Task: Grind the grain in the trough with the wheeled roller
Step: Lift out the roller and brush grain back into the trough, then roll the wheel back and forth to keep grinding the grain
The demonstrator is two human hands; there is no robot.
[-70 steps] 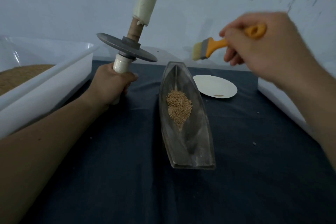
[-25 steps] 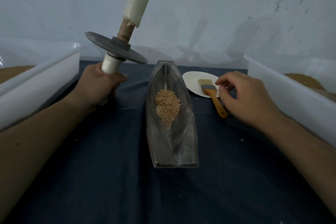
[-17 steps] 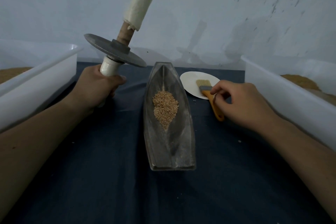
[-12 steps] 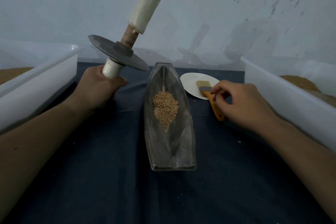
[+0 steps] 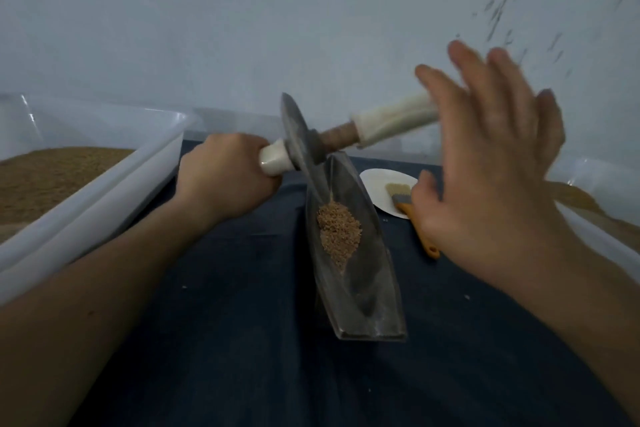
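Observation:
A grey boat-shaped trough (image 5: pixel 367 291) lies lengthwise on the dark cloth, with a small heap of tan grain (image 5: pixel 338 230) in its middle. The wheeled roller (image 5: pixel 301 146) lies nearly crosswise over the trough's far end, its metal disc edge down in the groove just beyond the grain. My left hand (image 5: pixel 225 180) grips the roller's white left handle. My right hand (image 5: pixel 485 163) is raised and blurred, fingers spread, in front of the cloth-wrapped right handle (image 5: pixel 391 123); whether it touches the handle I cannot tell.
An orange-handled brush (image 5: pixel 405 203) lies half on a white plate (image 5: pixel 375 180) right of the trough. White tubs of grain stand at the left (image 5: pixel 104 177) and right (image 5: pixel 595 204) edges. A pale wall rises behind.
The roller has tipped from upright to nearly level, its disc lowered into the trough. My right hand has let go of the brush and risen toward the right handle.

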